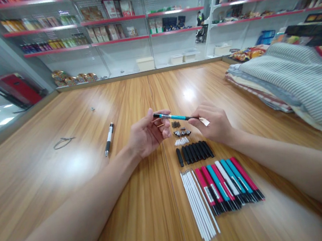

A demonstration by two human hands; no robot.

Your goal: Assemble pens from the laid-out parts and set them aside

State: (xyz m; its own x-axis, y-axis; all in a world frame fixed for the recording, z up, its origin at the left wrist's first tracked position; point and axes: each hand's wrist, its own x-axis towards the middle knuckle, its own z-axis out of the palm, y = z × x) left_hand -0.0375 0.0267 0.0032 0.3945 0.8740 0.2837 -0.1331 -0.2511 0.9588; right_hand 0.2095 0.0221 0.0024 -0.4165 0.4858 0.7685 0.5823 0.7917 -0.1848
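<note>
A teal ballpoint pen [176, 117] with black ends is held level above the table between my two hands. My left hand [148, 137], palm turned up, has its thumb and index finger at the pen's left end. The fingers of my right hand [213, 122] pinch the other end; a small white tag-like piece shows beside them. Below lie small dark springs [175, 124], silver cone tips [182, 132], white plastic bits [181, 141] and black grip sleeves [195, 152]. Nearer are white refills [198, 204] and a row of pink, teal and white pen barrels [217, 181].
A white-and-black pen [109, 139] lies left of my hands, near a thin cord loop [63, 142] and a small bit [93, 109]. Folded striped cloth [296, 77] is piled at the right. Stocked shelves [113, 20] stand beyond the table's far edge.
</note>
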